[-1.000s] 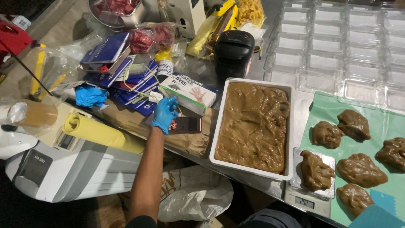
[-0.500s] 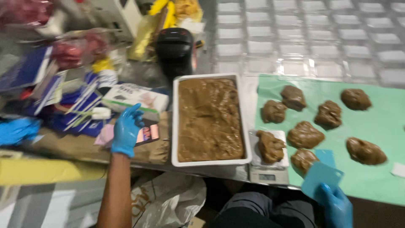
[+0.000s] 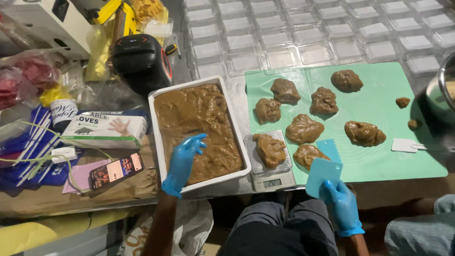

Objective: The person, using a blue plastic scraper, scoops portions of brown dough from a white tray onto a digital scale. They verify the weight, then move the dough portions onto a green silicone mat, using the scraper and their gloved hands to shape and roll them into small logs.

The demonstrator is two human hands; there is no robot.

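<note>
two hands in blue gloves are at work. the left hand [image 3: 182,163] is now over the white tray [image 3: 156,128] of brown dough [image 3: 199,125], fingers spread open and holding nothing. half a second ago it was by the phone [image 3: 116,170] on the brown paper; it has moved right to the dough. the phone lies alone now, near the glove box [image 3: 104,129]. the right hand [image 3: 342,204] has come up higher and holds a light blue scraper [image 3: 322,176] tight, just at the near edge of the green mat [image 3: 384,109]. one lump of dough [image 3: 271,149] sits on the small scale [image 3: 270,176], right beside the tray, same as before. six more dough lumps [image 3: 303,129] lie on the mat. a white scraper [image 3: 405,145] rests at the mat's right side.
</note>
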